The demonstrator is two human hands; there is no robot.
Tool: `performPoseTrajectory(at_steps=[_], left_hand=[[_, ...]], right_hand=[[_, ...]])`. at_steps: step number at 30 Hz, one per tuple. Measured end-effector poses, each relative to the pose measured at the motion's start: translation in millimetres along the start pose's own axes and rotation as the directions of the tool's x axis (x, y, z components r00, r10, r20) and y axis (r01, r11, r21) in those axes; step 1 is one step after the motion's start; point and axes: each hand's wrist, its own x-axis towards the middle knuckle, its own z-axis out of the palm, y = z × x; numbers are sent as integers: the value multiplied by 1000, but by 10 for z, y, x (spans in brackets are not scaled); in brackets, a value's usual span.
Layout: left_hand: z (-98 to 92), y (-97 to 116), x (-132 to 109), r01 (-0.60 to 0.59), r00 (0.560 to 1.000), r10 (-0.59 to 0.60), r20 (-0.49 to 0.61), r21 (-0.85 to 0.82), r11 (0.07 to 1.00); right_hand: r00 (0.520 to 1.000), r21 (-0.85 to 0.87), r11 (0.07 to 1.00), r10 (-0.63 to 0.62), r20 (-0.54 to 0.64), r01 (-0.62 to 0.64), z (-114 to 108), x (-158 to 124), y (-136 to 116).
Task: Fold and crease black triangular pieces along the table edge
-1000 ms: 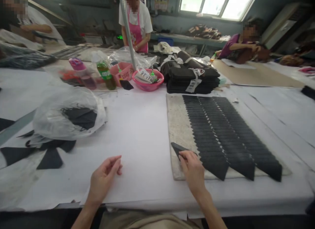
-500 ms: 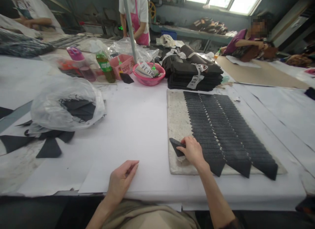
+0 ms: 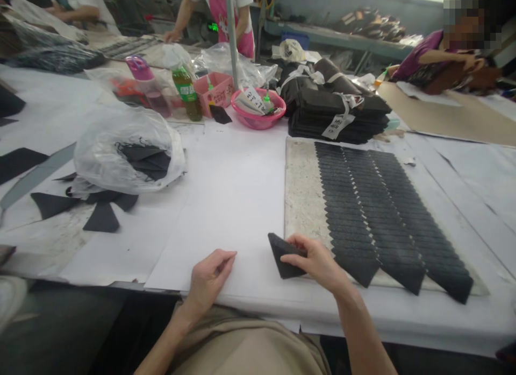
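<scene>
My right hand (image 3: 318, 262) pinches a black triangular fabric piece (image 3: 282, 254) and holds it just left of the grey board (image 3: 302, 197), above the white paper. On the board lie three overlapping rows of black pointed pieces (image 3: 382, 213). My left hand (image 3: 207, 278) rests on the white paper near the table's front edge, fingers loosely curled with nothing in them.
A clear plastic bag (image 3: 124, 154) of black pieces sits at the left, with loose black triangles (image 3: 100, 216) below it. Behind are a pink bowl (image 3: 258, 114), a green bottle (image 3: 187, 92), a pink basket (image 3: 215, 90) and bundled black stacks (image 3: 334, 114). Other people work at the far tables.
My right hand has lifted the black piece off the board and drawn it left over the paper. My left hand has slid right along the front edge.
</scene>
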Motion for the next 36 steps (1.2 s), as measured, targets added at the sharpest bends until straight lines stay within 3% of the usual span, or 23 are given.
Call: performPoseTrajectory(at_steps=[1, 3, 6, 9, 13, 17, 29, 36], left_hand=[[-14, 24, -13, -4, 1000, 5, 9, -9, 1000], [-39, 68, -43, -48, 997, 46, 55, 33, 998], [-45, 119, -73, -174, 975, 146, 165, 172, 970], [-8, 143, -76, -275, 948, 217, 231, 256, 927], [58, 129, -67, -330, 935, 256, 245, 341, 880], [91, 103, -75, -338, 936, 266, 230, 374, 864], [146, 90, -89, -311, 950, 276, 142, 409, 858], [173, 37, -145, -378, 924, 366, 110, 409, 831]], right_hand=[[999, 57, 998, 4, 44, -7, 128, -41, -5], [999, 8, 1000, 9, 47, -9, 402, -107, 19], [998, -185, 982, -51, -31, 45, 735, -180, 95], [981, -395, 913, -157, -111, 101, 893, -232, 138], [951, -634, 765, -270, -154, 114, 957, -272, 124], [932, -721, 686, -315, -180, 93, 1005, -288, 116], [853, -628, 738, -472, -221, 245, 1079, -302, 294], [832, -629, 720, -517, -201, 295, 1079, -299, 354]])
